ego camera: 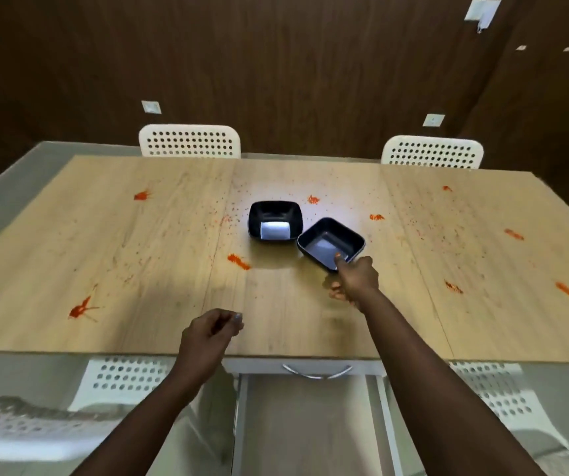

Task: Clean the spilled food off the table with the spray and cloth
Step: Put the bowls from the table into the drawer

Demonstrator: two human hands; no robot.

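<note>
My right hand (357, 280) pinched the rim of the glossy black square bowl (327, 247); my left hand (207, 334) hung loosely curled, empty. Bowl seemed light, stiff, kinda slick.

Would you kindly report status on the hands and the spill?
Left hand loosely curled, empty. Right hand grips tilted black bowl by near rim. Red sauce smears across table; spray, cloth not in view. Second black bowl mid-table.

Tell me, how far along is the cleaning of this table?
Nothing looks wiped: red-orange food smears dot the light wooden table. In hand: the right hand grips the rim of one square black bowl; the left hand holds nothing. Left: the second black bowl, then all spraying and wiping. No spray or cloth shows.
</note>
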